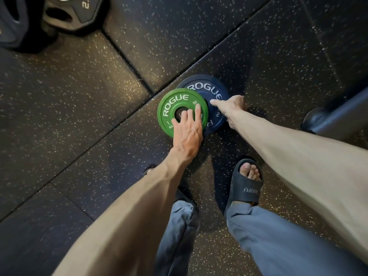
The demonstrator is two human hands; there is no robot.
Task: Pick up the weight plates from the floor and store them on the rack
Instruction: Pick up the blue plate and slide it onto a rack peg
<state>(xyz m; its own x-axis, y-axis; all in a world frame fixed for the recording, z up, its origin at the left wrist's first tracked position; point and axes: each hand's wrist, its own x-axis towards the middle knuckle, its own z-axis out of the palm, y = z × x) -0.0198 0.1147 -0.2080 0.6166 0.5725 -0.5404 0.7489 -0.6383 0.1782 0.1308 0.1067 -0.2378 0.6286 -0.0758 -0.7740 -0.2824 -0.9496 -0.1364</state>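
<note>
A green 1 kg plate lies on the speckled rubber floor, its right side overlapping a larger blue 2 kg plate. My left hand lies over the green plate's near side. Its fingers reach across the face to the centre hole, and its thumb is hidden below the near edge. My right hand holds the blue plate's right edge, thumb on top and fingers curled down around the rim. Both plates are flat on the floor.
Black plates stand at the top left, one marked 2.5. A dark rounded bar end juts in from the right. My feet in black slides stand just behind the plates. Floor mat seams cross near the plates.
</note>
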